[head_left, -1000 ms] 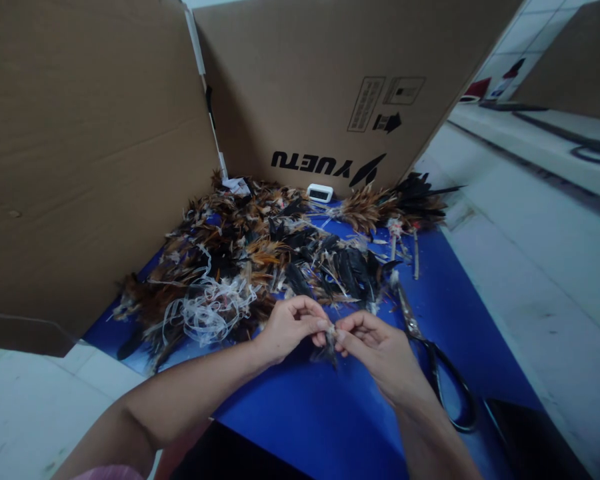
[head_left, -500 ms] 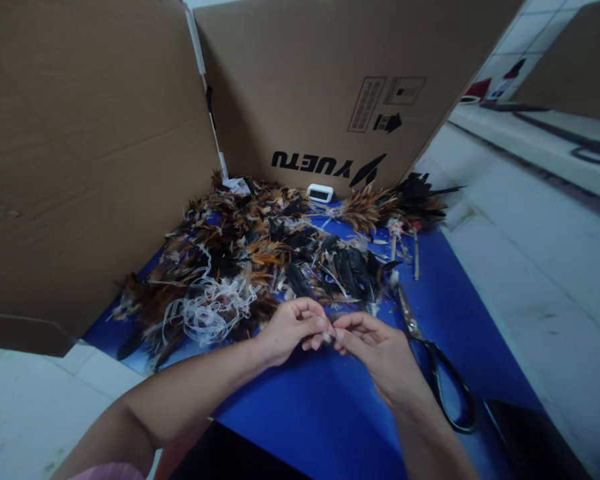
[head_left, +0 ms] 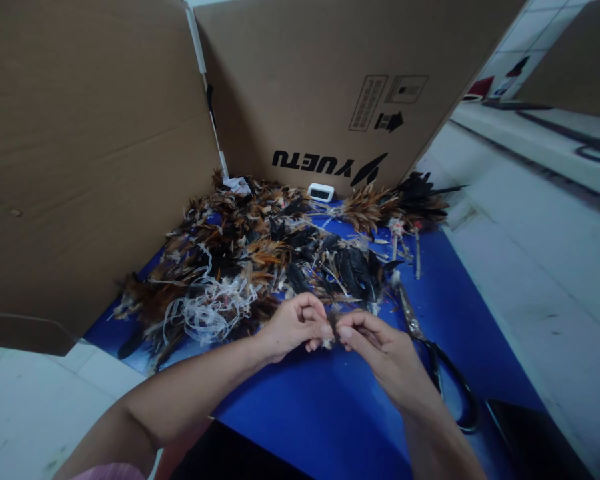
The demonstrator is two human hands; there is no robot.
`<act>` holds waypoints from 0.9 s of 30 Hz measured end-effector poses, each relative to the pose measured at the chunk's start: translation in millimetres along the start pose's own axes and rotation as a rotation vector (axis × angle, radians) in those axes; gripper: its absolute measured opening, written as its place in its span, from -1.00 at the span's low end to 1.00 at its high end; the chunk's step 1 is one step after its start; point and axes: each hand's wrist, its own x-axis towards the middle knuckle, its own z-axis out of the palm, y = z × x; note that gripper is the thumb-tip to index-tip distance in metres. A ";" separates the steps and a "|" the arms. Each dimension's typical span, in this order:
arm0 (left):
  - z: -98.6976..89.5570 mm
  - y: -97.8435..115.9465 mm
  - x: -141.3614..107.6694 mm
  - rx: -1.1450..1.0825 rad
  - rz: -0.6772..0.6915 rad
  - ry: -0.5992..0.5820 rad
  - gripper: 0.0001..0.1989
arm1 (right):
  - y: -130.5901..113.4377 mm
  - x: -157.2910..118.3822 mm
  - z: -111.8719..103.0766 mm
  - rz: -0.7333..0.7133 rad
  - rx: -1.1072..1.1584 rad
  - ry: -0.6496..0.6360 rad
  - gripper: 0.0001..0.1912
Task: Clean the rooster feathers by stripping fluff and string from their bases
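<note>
My left hand point(head_left: 300, 325) is closed in a pinch on a small feather point(head_left: 327, 344), whose pale downy end shows below the thumb. Just beside it, my right hand point(head_left: 373, 338) pinches with thumb and forefinger; whatever lies between those fingertips is too small to make out. A narrow gap separates the two hands. Beyond them lie loose black feathers point(head_left: 356, 270) and brown feathers point(head_left: 265, 252). Left of my left hand is a tangle of clear plastic strip point(head_left: 213, 310). Scissors point(head_left: 437, 357) with black handles rest to the right of my right hand.
Cardboard panels point(head_left: 300, 87) stand behind and left of the blue table point(head_left: 310, 413). A small white digital display point(head_left: 321, 193) sits at the back, near tied feather bunches point(head_left: 370, 208). At the right front edge lies a dark flat object point(head_left: 530, 437).
My fingertips have parted slightly, the right hand shifting a little to the right. A tuft of down now shows between the hands.
</note>
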 end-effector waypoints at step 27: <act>-6.5 -2.7 0.2 -0.053 -0.137 -0.224 -0.34 | 1.9 1.0 4.0 0.059 0.266 -0.203 -0.78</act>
